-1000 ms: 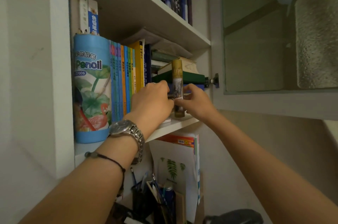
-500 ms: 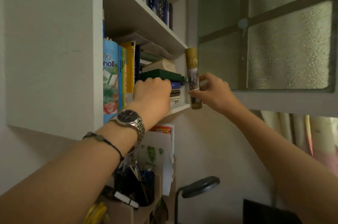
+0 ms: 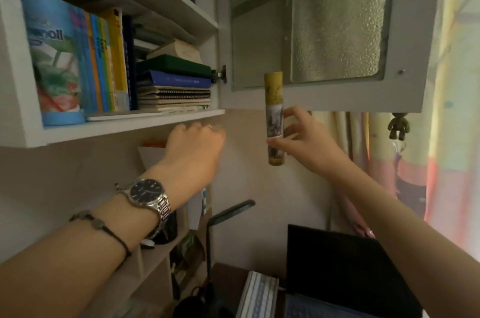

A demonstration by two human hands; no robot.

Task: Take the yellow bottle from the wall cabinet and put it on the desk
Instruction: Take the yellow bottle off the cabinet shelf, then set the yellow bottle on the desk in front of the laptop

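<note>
Right hand (image 3: 304, 141) grips the upright yellow bottle (image 3: 274, 117) clear of the cabinet (image 3: 124, 126); its label is blurred. Left hand (image 3: 194, 154), knuckles toward camera: fingers hidden, grip indeterminable.

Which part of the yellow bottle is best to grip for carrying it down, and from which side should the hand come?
Grip the yellow bottle around its lower middle, coming from its right side, as the right hand does now. It is a slim, upright cylinder, so fingers wrap it easily there, and the cabinet door stands close behind its top.

Stacked notebooks (image 3: 174, 95), dark laptop (image 3: 345, 265)
</note>
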